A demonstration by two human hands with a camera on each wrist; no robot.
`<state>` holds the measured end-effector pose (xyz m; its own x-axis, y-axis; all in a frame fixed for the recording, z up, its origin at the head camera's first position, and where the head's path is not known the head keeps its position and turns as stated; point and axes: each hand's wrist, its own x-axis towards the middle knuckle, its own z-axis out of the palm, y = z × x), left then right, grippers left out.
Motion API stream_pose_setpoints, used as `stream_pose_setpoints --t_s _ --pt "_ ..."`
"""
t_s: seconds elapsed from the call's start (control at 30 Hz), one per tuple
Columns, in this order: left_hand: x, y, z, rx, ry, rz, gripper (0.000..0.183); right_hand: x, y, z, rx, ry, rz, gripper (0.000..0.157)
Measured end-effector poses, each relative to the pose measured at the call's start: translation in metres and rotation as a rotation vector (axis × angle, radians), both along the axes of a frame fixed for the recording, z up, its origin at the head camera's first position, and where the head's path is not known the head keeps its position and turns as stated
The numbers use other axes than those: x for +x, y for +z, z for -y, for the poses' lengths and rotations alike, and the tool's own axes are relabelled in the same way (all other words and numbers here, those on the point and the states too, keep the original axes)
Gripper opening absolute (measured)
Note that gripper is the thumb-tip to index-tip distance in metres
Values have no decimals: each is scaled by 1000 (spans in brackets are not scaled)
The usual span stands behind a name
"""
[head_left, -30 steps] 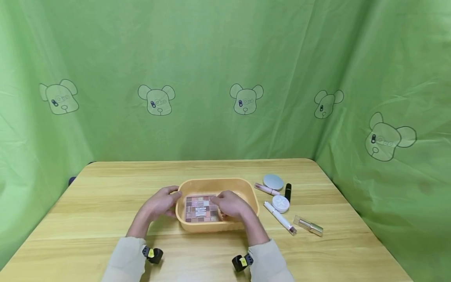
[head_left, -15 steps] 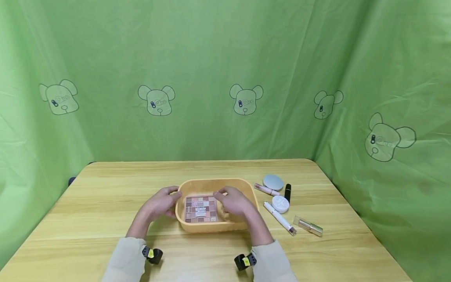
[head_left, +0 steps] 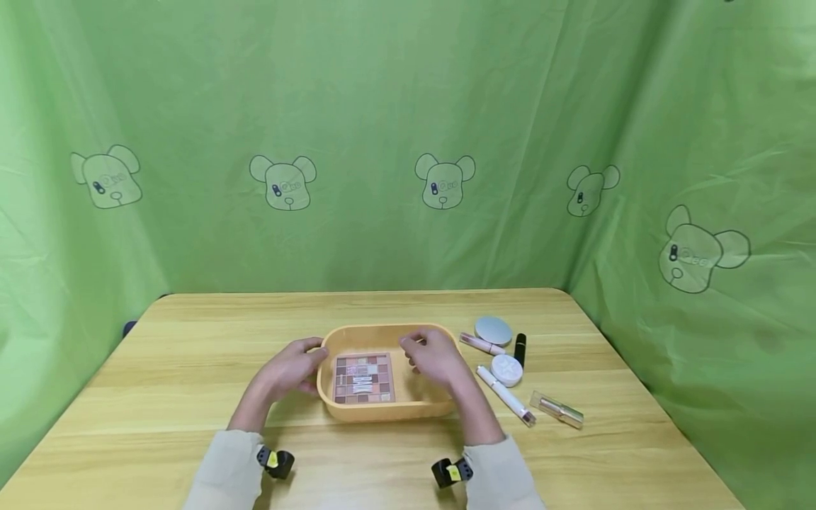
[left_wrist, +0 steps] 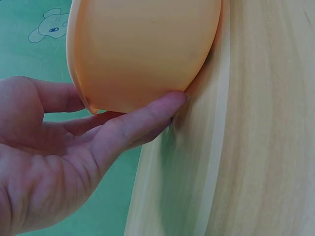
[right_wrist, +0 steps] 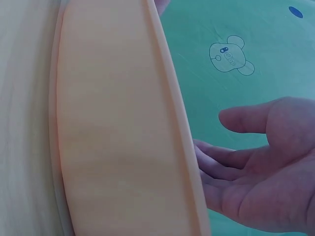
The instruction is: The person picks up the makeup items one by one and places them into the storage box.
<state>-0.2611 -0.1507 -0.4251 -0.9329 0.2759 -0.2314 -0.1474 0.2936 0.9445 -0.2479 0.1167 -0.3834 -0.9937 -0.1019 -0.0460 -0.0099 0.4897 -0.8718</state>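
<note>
An orange plastic basket [head_left: 382, 409] stands on the wooden table, with a square eyeshadow palette [head_left: 365, 379] lying flat in its left part. My left hand [head_left: 290, 368] grips the basket's left end. In the left wrist view, its thumb hooks over the rim while the fingers [left_wrist: 147, 115] lie along the outer wall. Over the right half of the basket, my right hand [head_left: 436, 355] hovers with nothing in it. The right wrist view shows the thumb held apart from loosely bent fingers [right_wrist: 221, 157], whose tips are hidden behind the basket wall.
Right of the basket lie a silver round compact [head_left: 494, 330], a pink lip gloss tube [head_left: 481, 344], a black tube [head_left: 520, 349], a white round compact [head_left: 506, 370], a white lip gloss tube [head_left: 506, 395] and a clear-capped lipstick [head_left: 557, 409]. A green curtain [head_left: 370, 241] surrounds the table.
My right hand has let go of the eyeshadow palette's right edge and moved right, a little upward in view. The palette rests in the same place, and my left hand keeps its grip.
</note>
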Motion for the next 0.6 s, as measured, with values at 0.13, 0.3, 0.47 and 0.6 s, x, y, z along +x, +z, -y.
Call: stream_pose_setpoints --t_s 0.13,0.3,0.47,0.6 --pt "0 0 0 4 5 1 55 -1 1 -3 -29 -25 -15 27" --pt "0 0 0 7 3 -3 56 -1 4 -10 -25 -49 -29 28" --pt "0 1 0 8 -8 -4 56 -1 5 -14 -30 -64 -36 27" --pt "0 1 0 11 -12 -5 57 -3 4 -15 -48 -62 -33 26"
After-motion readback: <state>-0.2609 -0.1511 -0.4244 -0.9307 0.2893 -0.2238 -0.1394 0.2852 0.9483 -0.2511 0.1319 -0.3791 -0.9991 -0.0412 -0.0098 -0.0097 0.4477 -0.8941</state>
